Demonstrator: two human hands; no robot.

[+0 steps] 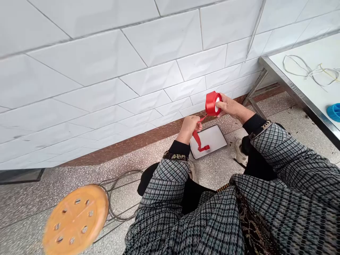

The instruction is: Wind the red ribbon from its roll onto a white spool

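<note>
A roll of shiny red ribbon point(211, 103) is gripped in my right hand point(225, 105), with my thumb at its white core. My left hand point(190, 124) is closed on the loose ribbon strip point(196, 138), a little lower and to the left of the roll. From the left hand the strip hangs down, and its curled end point(204, 148) is over a shallow white box with dark edges point(214, 139). That box is on the floor between my feet. Some of my left fingers are hidden behind the hand.
White wall tiles point(164, 76) rise in front of me. On the right, a metal-edged table point(292, 79) carries tangled pale cords point(310, 72) and a blue plastic object point(333, 112). An orange round stool point(77, 221) with thin metal legs stands at lower left.
</note>
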